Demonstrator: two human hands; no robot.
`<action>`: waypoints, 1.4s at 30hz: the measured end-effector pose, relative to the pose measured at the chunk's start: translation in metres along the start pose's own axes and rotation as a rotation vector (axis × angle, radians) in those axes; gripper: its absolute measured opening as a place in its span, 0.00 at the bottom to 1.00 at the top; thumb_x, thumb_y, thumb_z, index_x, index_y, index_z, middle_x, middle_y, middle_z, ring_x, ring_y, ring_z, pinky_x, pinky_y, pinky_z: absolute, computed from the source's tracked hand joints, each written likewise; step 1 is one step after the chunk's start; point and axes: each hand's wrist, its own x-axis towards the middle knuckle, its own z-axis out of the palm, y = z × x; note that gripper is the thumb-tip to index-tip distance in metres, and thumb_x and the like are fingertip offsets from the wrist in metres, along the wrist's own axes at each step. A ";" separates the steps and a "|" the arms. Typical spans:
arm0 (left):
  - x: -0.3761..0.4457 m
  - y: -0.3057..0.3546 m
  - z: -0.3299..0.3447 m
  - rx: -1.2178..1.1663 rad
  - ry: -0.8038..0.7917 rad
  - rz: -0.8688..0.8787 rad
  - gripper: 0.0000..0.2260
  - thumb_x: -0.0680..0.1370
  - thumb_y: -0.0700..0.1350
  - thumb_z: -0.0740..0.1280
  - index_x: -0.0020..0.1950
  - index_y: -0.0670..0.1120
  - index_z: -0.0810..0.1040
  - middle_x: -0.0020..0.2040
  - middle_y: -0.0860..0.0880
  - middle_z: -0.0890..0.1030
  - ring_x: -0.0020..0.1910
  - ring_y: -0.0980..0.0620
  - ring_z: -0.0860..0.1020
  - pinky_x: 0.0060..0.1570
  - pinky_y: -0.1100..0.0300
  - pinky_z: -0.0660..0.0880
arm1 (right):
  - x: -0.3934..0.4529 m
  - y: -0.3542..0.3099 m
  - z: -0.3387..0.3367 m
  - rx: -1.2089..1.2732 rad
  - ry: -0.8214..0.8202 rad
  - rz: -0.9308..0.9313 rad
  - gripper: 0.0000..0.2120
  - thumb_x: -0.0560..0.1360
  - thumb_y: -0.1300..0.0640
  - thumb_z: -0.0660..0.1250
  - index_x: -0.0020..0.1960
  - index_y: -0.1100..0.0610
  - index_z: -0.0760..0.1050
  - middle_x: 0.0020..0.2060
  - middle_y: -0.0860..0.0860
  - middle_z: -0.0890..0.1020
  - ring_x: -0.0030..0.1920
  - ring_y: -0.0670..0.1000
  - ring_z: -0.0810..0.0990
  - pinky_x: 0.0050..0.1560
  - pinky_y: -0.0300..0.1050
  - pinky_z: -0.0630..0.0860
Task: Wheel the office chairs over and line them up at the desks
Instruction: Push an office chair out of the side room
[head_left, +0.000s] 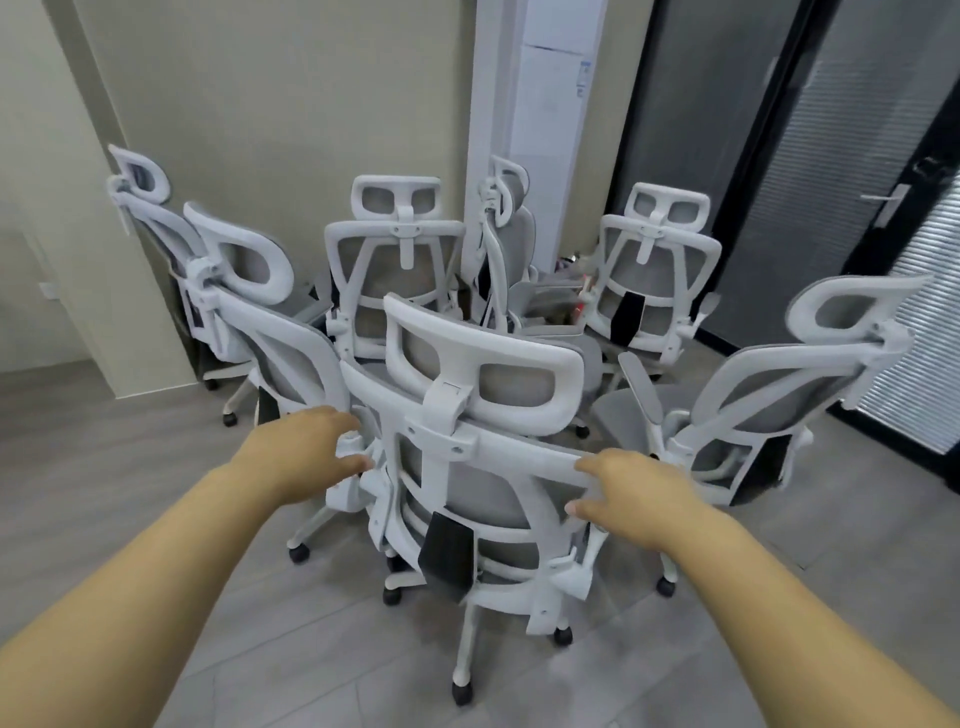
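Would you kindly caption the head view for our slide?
Both hands reach the nearest chair's backrest among clustered white office chairs.

The nearest chair (467, 467) hides its own seat; clutter (571, 262) behind the chairs is unreadable.

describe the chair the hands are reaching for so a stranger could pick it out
Start at the tall white column against the back wall, then come straight toward the camera. The nearest office chair stands alone in front of the cluster, back turned, between both hands.
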 end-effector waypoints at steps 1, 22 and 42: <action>0.019 -0.007 0.003 -0.013 0.003 0.029 0.20 0.74 0.61 0.62 0.63 0.55 0.71 0.60 0.55 0.74 0.57 0.53 0.73 0.50 0.54 0.74 | 0.014 -0.006 0.006 0.005 0.022 0.013 0.24 0.75 0.41 0.61 0.67 0.49 0.66 0.62 0.49 0.73 0.60 0.53 0.73 0.55 0.51 0.74; 0.161 -0.049 0.070 -0.122 0.133 0.542 0.17 0.65 0.45 0.78 0.52 0.43 0.82 0.49 0.44 0.82 0.48 0.38 0.78 0.50 0.46 0.75 | 0.082 -0.048 0.076 0.125 0.282 0.197 0.18 0.65 0.53 0.76 0.53 0.57 0.80 0.47 0.54 0.83 0.42 0.59 0.82 0.44 0.51 0.77; -0.070 0.023 0.088 -0.190 0.188 0.620 0.27 0.64 0.69 0.57 0.49 0.53 0.83 0.47 0.54 0.83 0.46 0.47 0.81 0.33 0.60 0.71 | -0.184 -0.030 0.122 0.250 0.294 0.280 0.21 0.76 0.45 0.55 0.62 0.55 0.74 0.55 0.51 0.79 0.53 0.57 0.76 0.61 0.50 0.68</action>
